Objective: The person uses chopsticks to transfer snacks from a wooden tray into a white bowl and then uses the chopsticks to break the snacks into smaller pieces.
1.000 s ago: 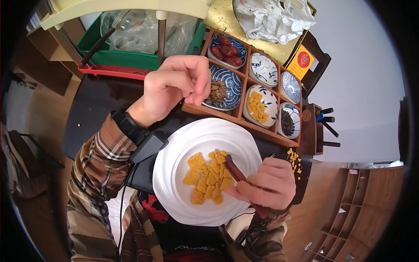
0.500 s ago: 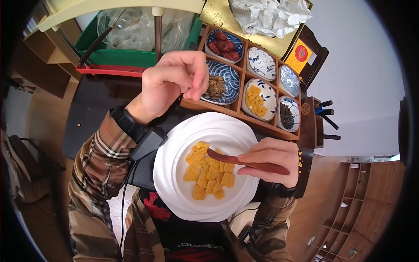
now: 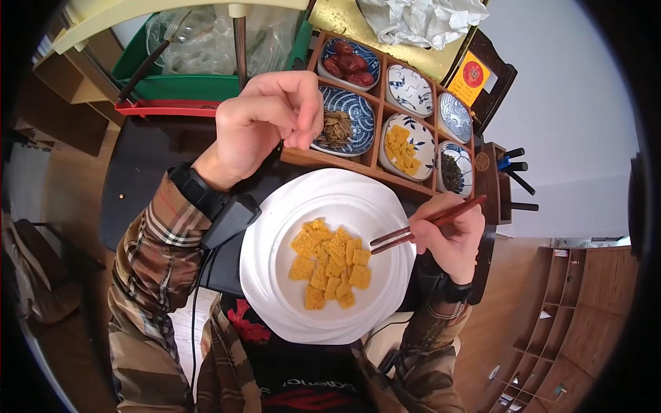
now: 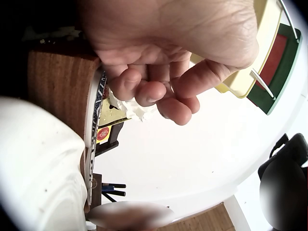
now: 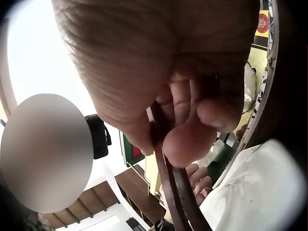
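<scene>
My left hand [image 3: 265,124] is raised over the near-left corner of the wooden box; its fingers are curled, thumb against them, and nothing shows between them. The left wrist view shows that hand [image 4: 168,53] with its fingertips bunched. At the plate's right, my right hand [image 3: 451,234] grips dark red chopsticks [image 3: 396,239], their tips slightly apart over the inner rim, just right of the yellow pieces. Those flat yellow pieces [image 3: 334,258] lie clustered in the white plate [image 3: 268,303]. In the right wrist view, the chopsticks [image 5: 175,192] pass between thumb and fingers of my hand [image 5: 159,72].
Behind the plate, the divided wooden box [image 3: 330,164] holds patterned bowls with red dates [image 3: 351,64], brown seeds [image 3: 335,129], yellow bits [image 3: 403,150] and dark leaves [image 3: 451,173]. A green bin [image 3: 165,89] stands back left, a pen holder [image 3: 492,175] right.
My right hand has moved up and right, turning the chopsticks so their tips now point left-down near the plate's right side. The left hand keeps its curled pose. The view has shifted slightly.
</scene>
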Demonstrator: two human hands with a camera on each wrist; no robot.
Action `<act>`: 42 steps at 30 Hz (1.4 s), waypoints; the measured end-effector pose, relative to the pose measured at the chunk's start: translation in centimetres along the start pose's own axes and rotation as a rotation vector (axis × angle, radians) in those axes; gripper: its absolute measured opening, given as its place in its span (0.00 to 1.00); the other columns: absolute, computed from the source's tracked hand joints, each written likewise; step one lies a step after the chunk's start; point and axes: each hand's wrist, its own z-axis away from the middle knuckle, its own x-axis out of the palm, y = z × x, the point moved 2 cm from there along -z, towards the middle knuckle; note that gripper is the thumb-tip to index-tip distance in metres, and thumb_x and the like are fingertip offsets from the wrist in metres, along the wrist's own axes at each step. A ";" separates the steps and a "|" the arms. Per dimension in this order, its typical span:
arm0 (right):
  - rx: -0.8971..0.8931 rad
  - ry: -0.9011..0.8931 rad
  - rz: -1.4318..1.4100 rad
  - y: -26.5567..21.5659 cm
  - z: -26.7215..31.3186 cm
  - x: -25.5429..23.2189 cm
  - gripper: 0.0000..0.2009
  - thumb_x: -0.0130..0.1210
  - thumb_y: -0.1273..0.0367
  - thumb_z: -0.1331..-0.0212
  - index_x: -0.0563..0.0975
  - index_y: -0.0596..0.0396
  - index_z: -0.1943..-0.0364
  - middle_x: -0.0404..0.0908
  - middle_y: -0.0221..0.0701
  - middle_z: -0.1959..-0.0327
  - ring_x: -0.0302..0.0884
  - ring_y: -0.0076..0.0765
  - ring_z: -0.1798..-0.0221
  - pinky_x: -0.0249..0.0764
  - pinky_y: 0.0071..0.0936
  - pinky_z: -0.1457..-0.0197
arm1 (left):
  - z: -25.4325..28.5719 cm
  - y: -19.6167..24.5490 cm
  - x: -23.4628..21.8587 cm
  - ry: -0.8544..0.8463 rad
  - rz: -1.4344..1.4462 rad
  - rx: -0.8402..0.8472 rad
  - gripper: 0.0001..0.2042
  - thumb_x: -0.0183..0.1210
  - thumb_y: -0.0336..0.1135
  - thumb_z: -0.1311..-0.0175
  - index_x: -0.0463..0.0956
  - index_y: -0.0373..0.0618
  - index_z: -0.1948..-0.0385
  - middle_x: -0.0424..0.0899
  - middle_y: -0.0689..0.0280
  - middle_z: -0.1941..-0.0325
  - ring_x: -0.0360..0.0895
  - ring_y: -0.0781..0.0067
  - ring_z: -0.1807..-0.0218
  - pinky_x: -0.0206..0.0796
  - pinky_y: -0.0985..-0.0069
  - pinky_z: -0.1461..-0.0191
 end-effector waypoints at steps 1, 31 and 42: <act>0.053 0.010 0.004 -0.2 -0.1 0.1 0.05 0.69 0.79 0.47 0.83 0.64 0.69 0.84 0.31 0.73 0.78 0.19 0.79 0.70 0.16 0.75 | 0.0 0.0 0.0 0.000 0.000 -0.001 0.04 0.48 0.32 0.49 0.67 0.44 0.79 0.72 0.63 0.81 0.64 0.76 0.78 0.55 0.80 0.70; 0.408 -0.053 -0.219 0.6 -0.4 0.9 0.08 0.59 0.70 0.32 0.83 0.63 0.64 0.85 0.31 0.74 0.68 0.14 0.87 0.60 0.12 0.84 | 0.1 0.1 0.0 -0.008 -0.001 -0.007 0.05 0.47 0.33 0.49 0.66 0.44 0.79 0.71 0.64 0.81 0.64 0.76 0.77 0.56 0.80 0.69; 0.408 -0.047 -0.251 0.7 -0.1 0.5 0.09 0.61 0.69 0.32 0.83 0.62 0.66 0.84 0.30 0.75 0.68 0.14 0.87 0.59 0.13 0.85 | 0.1 0.1 0.2 0.007 0.008 -0.020 0.05 0.48 0.33 0.50 0.66 0.44 0.79 0.71 0.64 0.81 0.64 0.76 0.77 0.55 0.80 0.69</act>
